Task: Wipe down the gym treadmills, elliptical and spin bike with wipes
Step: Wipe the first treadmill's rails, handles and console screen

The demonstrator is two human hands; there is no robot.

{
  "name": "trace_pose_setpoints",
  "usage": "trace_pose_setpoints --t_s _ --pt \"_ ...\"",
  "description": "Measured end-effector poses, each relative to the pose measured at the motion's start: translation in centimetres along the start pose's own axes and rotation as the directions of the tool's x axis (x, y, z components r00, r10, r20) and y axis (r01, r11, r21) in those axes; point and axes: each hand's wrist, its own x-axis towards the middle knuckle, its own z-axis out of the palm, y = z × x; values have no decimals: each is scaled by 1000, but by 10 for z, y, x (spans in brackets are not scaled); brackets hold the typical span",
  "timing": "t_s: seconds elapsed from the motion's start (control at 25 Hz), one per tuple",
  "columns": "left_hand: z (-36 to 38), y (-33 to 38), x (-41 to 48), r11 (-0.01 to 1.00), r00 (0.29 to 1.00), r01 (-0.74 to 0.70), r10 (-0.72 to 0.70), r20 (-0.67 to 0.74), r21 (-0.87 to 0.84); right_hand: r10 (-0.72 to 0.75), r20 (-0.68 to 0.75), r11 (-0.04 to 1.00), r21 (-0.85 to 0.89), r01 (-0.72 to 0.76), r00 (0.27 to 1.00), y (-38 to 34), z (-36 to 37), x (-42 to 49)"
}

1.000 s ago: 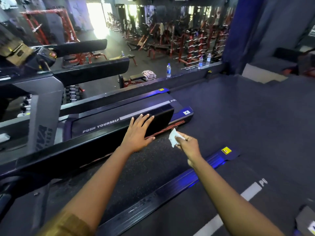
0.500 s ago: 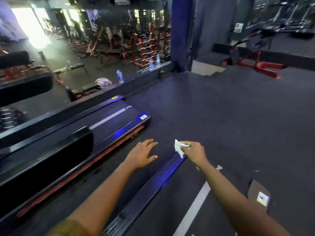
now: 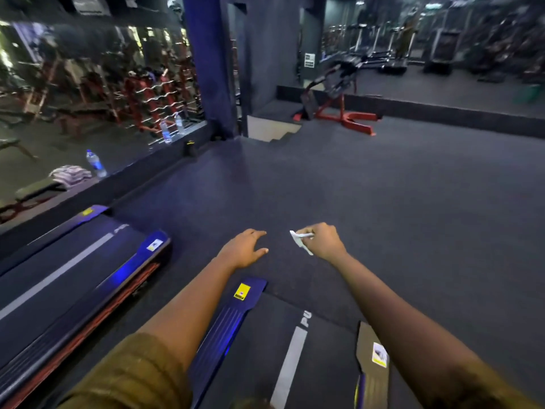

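A small white wipe [image 3: 301, 240] is pinched in my right hand [image 3: 323, 242], held in the air over the dark floor. My left hand [image 3: 243, 248] hovers beside it, fingers loosely spread and holding nothing. Below my arms lies the rear end of a treadmill deck [image 3: 312, 346] with a white stripe and blue side rails [image 3: 227, 323]. A second treadmill [image 3: 70, 278] lies to the left, its blue rail glowing.
A low ledge [image 3: 138, 175] along the left carries water bottles [image 3: 95, 163] and a folded towel [image 3: 70, 174] in front of a glass wall. A blue pillar [image 3: 206, 63] stands ahead, steps beside it. A red machine [image 3: 339, 107] sits farther back.
The view has swung right, away from the treadmill arm. My left hand has come off the black handrail and now hangs free. My right hand still holds the wipe.
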Motion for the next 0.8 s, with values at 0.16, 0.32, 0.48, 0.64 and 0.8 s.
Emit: trace_pose_setpoints --t_s 0.16,0.32,0.48,0.64,0.8 --pt "-9 14 113 997 998 -59 58 28 56 18 -30 1000 -18 -19 999 23 -26 94" --pt "-26 11 235 996 997 -51 47 55 75 28 -25 998 -51 -29 999 36 -49 199" --pt "-51 5 334 993 995 -39 28 101 115 16 7 997 -79 -16 1000 38 -80 293" --pt "-61 -7 388 991 992 -10 -8 127 136 -12 14 997 -74 13 1000 43 -86 359" --pt "-50 -37 441 991 992 39 -54 116 129 -43 88 989 -135 54 995 59 -67 426"
